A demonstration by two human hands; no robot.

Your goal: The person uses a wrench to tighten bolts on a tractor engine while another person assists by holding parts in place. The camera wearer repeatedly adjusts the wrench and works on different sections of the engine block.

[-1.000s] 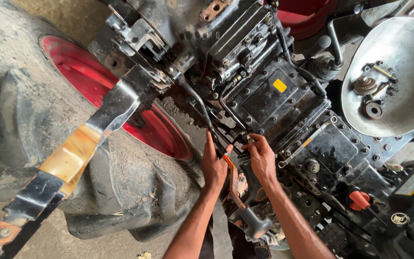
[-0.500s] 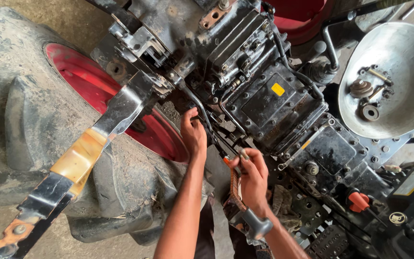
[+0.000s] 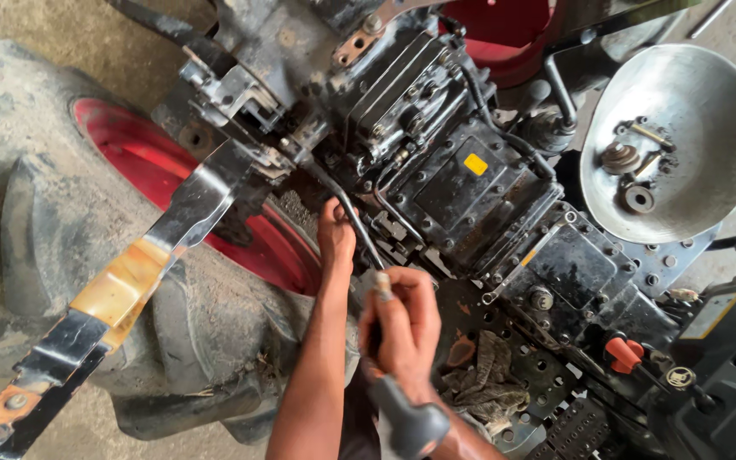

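Note:
I look down on a greasy black tractor housing (image 3: 479, 187). My left hand (image 3: 335, 238) is closed around a thin curved metal pipe (image 3: 359, 223) that runs along the housing's near side. My right hand (image 3: 402, 328) is closed on the shaft of a metal tool (image 3: 382, 285), held upright below the pipe. A dark lever knob (image 3: 415, 426) stands just under my right wrist.
A big tyre with a red rim (image 3: 172, 204) fills the left. A yellow-and-black link arm (image 3: 121, 290) crosses it. A metal bowl (image 3: 683, 204) with small parts sits at upper right. A rag (image 3: 483, 383) lies beside my right hand. A red knob (image 3: 623, 351) is lower right.
My left hand has moved up and left along the pipe. My right hand has drawn back toward me, now gripping the tool upright.

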